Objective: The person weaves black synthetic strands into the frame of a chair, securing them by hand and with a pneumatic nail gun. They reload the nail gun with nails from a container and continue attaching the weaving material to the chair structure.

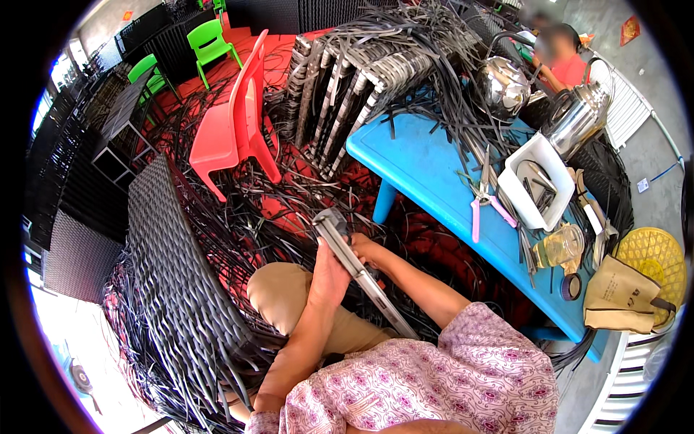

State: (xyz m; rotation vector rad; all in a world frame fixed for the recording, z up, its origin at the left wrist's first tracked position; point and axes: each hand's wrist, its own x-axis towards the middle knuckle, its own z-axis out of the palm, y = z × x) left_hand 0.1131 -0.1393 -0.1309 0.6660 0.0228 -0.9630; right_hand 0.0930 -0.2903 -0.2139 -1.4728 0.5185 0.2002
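Note:
In front of my body I hold a long silver metal tool [369, 283] with a channel-like bar and a rounded grey end. It slants from the upper left down toward my lap; its exact kind is unclear. My left hand [330, 273] presses along the bar's left side near the grey end. On the other side, my right hand [366, 249] has its fingers closed round a dark part, partly hidden behind the bar. A woven black wicker panel [188, 267] stands left of my arms, loose strips hanging from its lower edge.
A blue table [434, 177] at right bears pink-handled shears [484, 199], a white bin [512, 189], a glass jar [560, 247] and a tape roll [571, 287]. Black strips litter the red floor [293, 170] around a red chair [230, 134]. A person [567, 61] sits far right.

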